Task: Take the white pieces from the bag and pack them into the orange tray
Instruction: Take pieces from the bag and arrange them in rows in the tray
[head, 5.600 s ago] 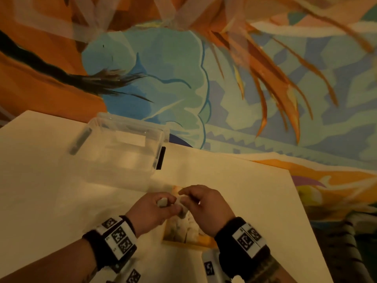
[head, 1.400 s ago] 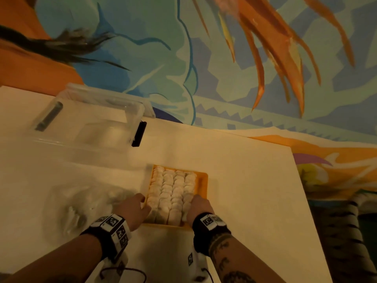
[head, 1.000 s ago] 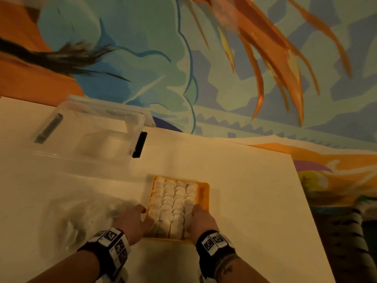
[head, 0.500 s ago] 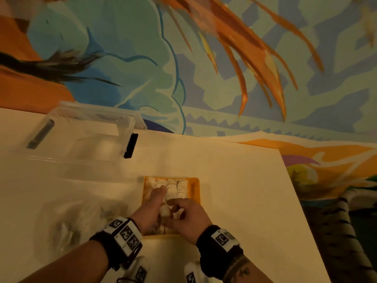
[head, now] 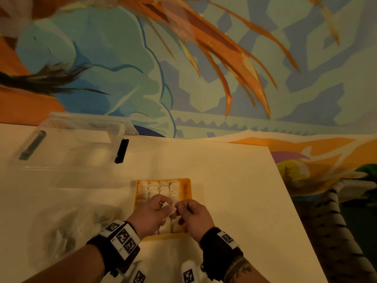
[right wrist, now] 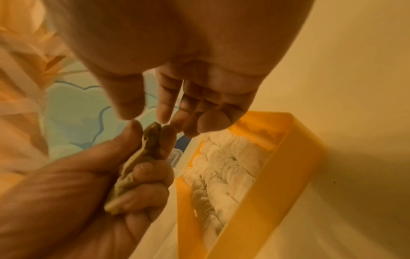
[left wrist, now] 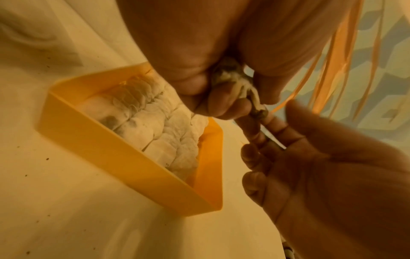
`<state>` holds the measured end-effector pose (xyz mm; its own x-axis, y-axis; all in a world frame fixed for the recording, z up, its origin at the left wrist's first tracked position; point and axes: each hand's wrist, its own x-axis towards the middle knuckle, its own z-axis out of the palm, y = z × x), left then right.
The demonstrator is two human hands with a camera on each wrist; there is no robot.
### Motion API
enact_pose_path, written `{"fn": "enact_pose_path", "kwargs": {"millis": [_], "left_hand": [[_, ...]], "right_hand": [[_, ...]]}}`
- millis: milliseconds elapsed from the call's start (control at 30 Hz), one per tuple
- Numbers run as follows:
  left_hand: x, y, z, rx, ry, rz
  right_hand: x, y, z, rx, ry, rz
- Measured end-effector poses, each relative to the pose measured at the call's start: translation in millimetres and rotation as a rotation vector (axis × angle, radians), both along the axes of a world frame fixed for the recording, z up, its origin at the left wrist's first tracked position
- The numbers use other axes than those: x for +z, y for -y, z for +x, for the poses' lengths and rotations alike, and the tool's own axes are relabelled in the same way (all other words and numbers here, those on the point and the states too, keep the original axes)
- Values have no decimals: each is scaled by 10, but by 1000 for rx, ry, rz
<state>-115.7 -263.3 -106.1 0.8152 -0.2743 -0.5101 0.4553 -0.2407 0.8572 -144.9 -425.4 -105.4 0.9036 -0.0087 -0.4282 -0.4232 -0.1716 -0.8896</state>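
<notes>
The orange tray (head: 189,190) sits on the white table, packed with rows of white pieces (head: 159,188). Both hands hover over its near half. My left hand (head: 165,203) grips one crumpled white piece (head: 168,206) in curled fingers and thumb. The left wrist view shows that held piece (left wrist: 237,84) squeezed above the tray (left wrist: 111,149). My right hand (head: 180,207) is beside it; in the right wrist view the right hand (right wrist: 144,112) has thumb and forefinger apart just above the tip of the piece (right wrist: 137,163). The clear bag (head: 67,227) lies left of the tray.
A clear plastic box (head: 71,148) with a black latch (head: 121,151) stands at the back left of the table. The table's right edge (head: 285,193) runs diagonally, with a painted floor and a striped object beyond it.
My hands left the tray's near sides and came together over it. The left hand now holds a white piece lifted a little above the packed rows, with the right fingers at its tip.
</notes>
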Motion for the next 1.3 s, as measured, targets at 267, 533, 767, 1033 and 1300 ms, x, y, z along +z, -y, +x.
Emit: {"fn": "enact_pose_path", "kwargs": {"millis": [267, 533, 767, 1033, 1300], "left_hand": [[96, 76, 16, 92, -4, -4], [258, 60, 18, -3, -9, -7], [104, 105, 14, -20, 130, 86], [-113, -91, 73, -180, 239, 346], [-312, -736, 170, 25, 147, 750]], "right_hand": [[-13, -3, -16, 86, 208, -182], [38, 115, -8, 16, 55, 77], [-28, 241, -21, 99, 74, -69], [-52, 258, 238, 188, 87, -409], [-159, 20, 377, 649, -116, -879]]}}
